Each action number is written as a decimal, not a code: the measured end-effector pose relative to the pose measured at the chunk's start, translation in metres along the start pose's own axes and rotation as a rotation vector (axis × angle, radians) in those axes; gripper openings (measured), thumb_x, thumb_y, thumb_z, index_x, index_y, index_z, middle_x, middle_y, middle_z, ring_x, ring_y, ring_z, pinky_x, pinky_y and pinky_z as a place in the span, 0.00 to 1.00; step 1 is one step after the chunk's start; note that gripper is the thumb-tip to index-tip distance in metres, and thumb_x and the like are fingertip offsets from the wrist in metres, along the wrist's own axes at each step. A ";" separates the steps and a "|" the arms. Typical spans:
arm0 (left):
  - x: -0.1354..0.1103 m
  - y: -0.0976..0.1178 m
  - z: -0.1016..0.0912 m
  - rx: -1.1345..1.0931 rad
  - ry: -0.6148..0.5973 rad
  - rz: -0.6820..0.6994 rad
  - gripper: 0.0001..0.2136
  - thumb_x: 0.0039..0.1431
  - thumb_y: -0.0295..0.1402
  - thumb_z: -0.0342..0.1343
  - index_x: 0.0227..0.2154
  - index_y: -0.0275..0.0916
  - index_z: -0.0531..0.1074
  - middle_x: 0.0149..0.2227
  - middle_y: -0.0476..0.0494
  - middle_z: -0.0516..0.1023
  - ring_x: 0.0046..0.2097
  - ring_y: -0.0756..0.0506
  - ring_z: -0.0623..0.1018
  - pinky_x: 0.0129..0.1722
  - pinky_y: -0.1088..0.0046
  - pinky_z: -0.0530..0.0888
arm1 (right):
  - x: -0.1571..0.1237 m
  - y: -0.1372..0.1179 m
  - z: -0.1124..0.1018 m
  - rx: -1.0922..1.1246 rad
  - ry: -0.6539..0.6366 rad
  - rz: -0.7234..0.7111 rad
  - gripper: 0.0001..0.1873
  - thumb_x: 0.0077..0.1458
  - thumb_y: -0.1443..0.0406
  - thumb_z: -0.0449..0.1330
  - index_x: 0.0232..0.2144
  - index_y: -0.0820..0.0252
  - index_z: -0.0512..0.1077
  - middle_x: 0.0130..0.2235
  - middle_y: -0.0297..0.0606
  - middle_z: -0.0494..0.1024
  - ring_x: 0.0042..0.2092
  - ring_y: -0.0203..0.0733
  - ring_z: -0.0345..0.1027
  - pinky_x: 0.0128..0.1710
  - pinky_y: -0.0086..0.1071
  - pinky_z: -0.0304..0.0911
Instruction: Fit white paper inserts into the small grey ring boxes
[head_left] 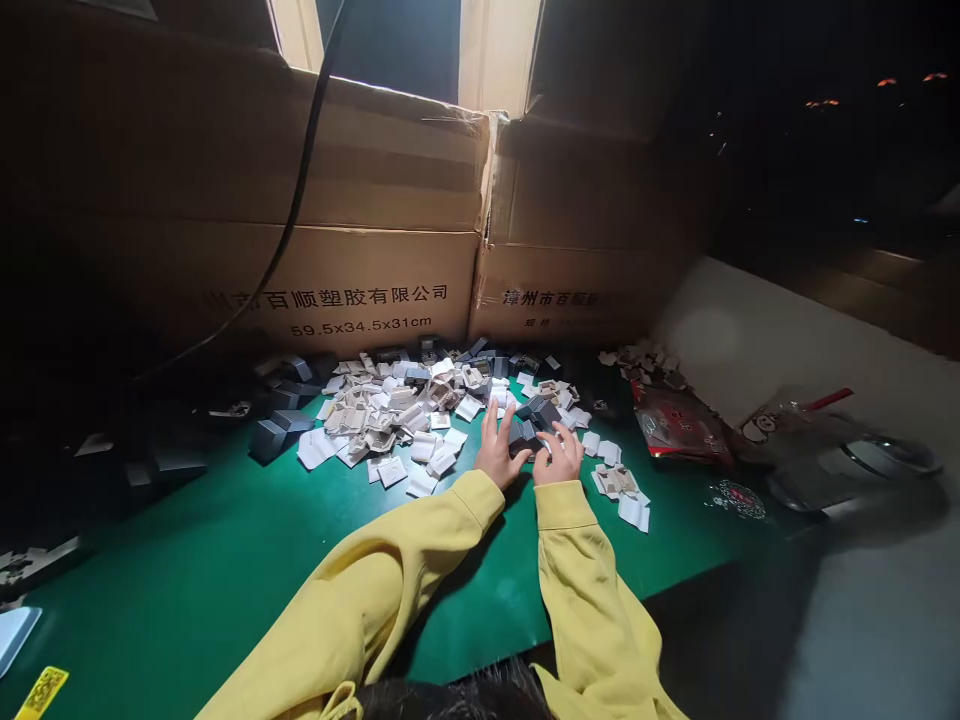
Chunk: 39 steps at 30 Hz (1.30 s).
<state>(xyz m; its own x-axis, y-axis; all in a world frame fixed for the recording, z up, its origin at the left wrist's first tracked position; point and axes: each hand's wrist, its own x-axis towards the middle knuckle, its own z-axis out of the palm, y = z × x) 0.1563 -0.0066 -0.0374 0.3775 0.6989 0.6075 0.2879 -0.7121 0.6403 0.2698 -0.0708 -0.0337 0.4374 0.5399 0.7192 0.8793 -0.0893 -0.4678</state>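
Observation:
On the green table surface point(450, 590), a small dark box point(523, 437) sits between my two hands. My left hand point(496, 450) is beside it on the left, fingers stretched forward and thumb apart, pointing toward the box. My right hand point(559, 458) has bent fingers against the box's right side; part of that contact is hidden. Just beyond the hands lies another dark box point(541, 410). A heap of folded white paper pieces point(390, 405) spreads to the left, close to my left fingers. Several more paper pieces point(619, 482) lie right of my right hand.
Tall cardboard cartons point(360, 270) wall off the back. Dark boxes point(279, 435) stand left of the heap. A black cable point(304, 170) hangs at the left. Rightward are a red plastic packet point(679, 425) and a clear container point(847, 475). A yellow tag point(43, 692) lies front left.

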 end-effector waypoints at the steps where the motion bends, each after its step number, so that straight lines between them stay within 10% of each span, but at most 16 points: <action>1: -0.003 0.000 -0.003 -0.040 0.018 0.073 0.38 0.58 0.30 0.57 0.68 0.42 0.46 0.70 0.28 0.47 0.71 0.30 0.49 0.65 0.43 0.58 | -0.002 -0.005 0.002 0.039 -0.015 -0.019 0.17 0.53 0.74 0.52 0.34 0.60 0.80 0.46 0.45 0.77 0.48 0.46 0.69 0.50 0.40 0.68; 5: -0.024 0.004 -0.035 -0.111 0.039 0.266 0.33 0.63 0.27 0.49 0.68 0.48 0.46 0.69 0.32 0.54 0.71 0.35 0.51 0.65 0.46 0.60 | -0.014 -0.030 0.012 0.198 -0.134 -0.062 0.18 0.57 0.73 0.49 0.35 0.60 0.79 0.38 0.43 0.77 0.41 0.42 0.72 0.43 0.33 0.70; 10: -0.048 -0.013 -0.121 0.085 0.161 0.333 0.26 0.56 0.33 0.57 0.58 0.40 0.63 0.58 0.30 0.69 0.62 0.33 0.68 0.58 0.47 0.68 | -0.028 -0.061 0.020 0.275 -0.342 -0.176 0.13 0.61 0.65 0.52 0.35 0.59 0.77 0.28 0.39 0.73 0.33 0.41 0.68 0.38 0.34 0.68; 14: -0.055 -0.050 -0.205 0.426 0.441 -0.106 0.15 0.53 0.39 0.61 0.20 0.42 0.61 0.22 0.49 0.65 0.29 0.46 0.68 0.34 0.68 0.68 | -0.032 -0.069 0.017 0.294 -0.426 -0.201 0.15 0.62 0.65 0.51 0.24 0.55 0.69 0.23 0.34 0.66 0.28 0.39 0.64 0.33 0.32 0.65; 17: -0.054 -0.071 -0.260 0.504 0.582 -0.541 0.24 0.60 0.37 0.54 0.15 0.42 0.47 0.17 0.54 0.49 0.22 0.52 0.53 0.29 0.72 0.59 | -0.031 -0.067 0.016 0.313 -0.431 -0.169 0.23 0.63 0.65 0.50 0.15 0.53 0.55 0.19 0.32 0.58 0.25 0.38 0.58 0.30 0.31 0.62; 20: -0.051 -0.082 -0.296 0.580 0.725 -0.662 0.22 0.60 0.32 0.53 0.16 0.41 0.46 0.17 0.57 0.48 0.22 0.53 0.51 0.40 0.71 0.62 | -0.030 -0.067 0.022 0.351 -0.436 -0.101 0.27 0.62 0.63 0.51 0.13 0.53 0.48 0.17 0.28 0.50 0.21 0.34 0.50 0.25 0.30 0.56; 29: -0.045 -0.113 -0.307 0.616 0.748 -0.691 0.11 0.57 0.32 0.55 0.28 0.43 0.56 0.28 0.49 0.64 0.33 0.46 0.67 0.46 0.63 0.67 | -0.036 -0.088 0.051 0.387 -0.551 -0.103 0.26 0.57 0.65 0.54 0.12 0.54 0.49 0.15 0.28 0.52 0.20 0.33 0.51 0.24 0.29 0.56; 33: -0.046 -0.119 -0.299 0.673 0.588 -0.592 0.15 0.53 0.36 0.59 0.41 0.36 0.65 0.47 0.31 0.71 0.55 0.33 0.68 0.58 0.54 0.63 | -0.022 -0.094 0.064 0.331 -0.531 -0.029 0.27 0.59 0.62 0.54 0.13 0.53 0.45 0.16 0.27 0.51 0.21 0.33 0.51 0.25 0.29 0.56; 39: -0.050 -0.112 -0.297 0.607 0.481 -0.685 0.19 0.52 0.38 0.59 0.45 0.36 0.70 0.50 0.31 0.73 0.57 0.32 0.70 0.59 0.52 0.63 | -0.001 -0.086 0.078 0.239 -0.477 0.084 0.26 0.61 0.53 0.53 0.16 0.53 0.49 0.16 0.25 0.51 0.20 0.33 0.47 0.23 0.29 0.48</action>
<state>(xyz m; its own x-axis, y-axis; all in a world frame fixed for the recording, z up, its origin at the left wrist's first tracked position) -0.1565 0.0579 0.0003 -0.3882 0.8247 0.4112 0.7543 0.0280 0.6559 0.1791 0.0019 -0.0341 0.3213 0.8644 0.3867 0.7530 0.0144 -0.6579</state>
